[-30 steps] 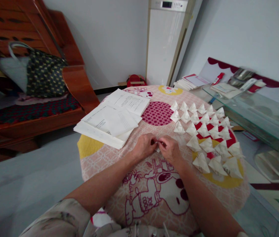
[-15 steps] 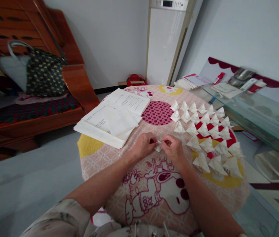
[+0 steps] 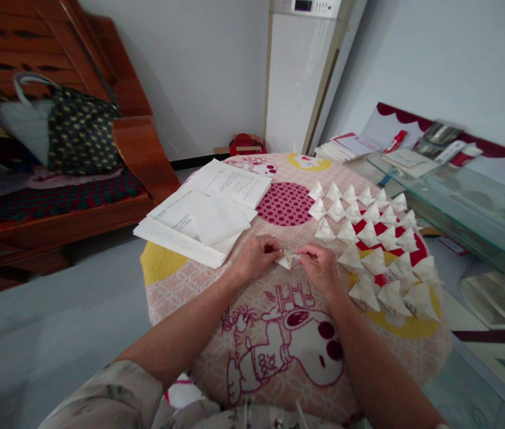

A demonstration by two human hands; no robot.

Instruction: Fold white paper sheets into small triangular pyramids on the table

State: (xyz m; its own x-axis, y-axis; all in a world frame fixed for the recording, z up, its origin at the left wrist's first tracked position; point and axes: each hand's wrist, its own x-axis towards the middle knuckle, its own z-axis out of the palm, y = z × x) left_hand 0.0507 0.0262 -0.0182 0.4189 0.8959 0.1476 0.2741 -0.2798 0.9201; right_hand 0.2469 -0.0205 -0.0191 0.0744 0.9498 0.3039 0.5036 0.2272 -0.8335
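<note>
A small folded white paper piece (image 3: 286,260) is held between my two hands, low over the middle of the table. My left hand (image 3: 259,255) pinches its left corner with thumb and fingers closed. On the other side, my right hand (image 3: 321,266) grips the right corner in the same way. Rows of folded paper shapes (image 3: 368,235), white and pointed, stand on the table to the right of my right hand. An open stack of printed sheets (image 3: 203,217) lies beyond my left hand, with a loose sheet on top.
A patterned cloth (image 3: 274,333) covers the round table. Close by on the right is a glass-topped stand (image 3: 471,196) bearing papers and small items. A wooden bench (image 3: 140,149) with bags is at the left, and a tall white appliance (image 3: 299,83) is behind.
My right hand has shifted slightly right, away from my left. More of the folded paper shows between them, and its corners are spread wider.
</note>
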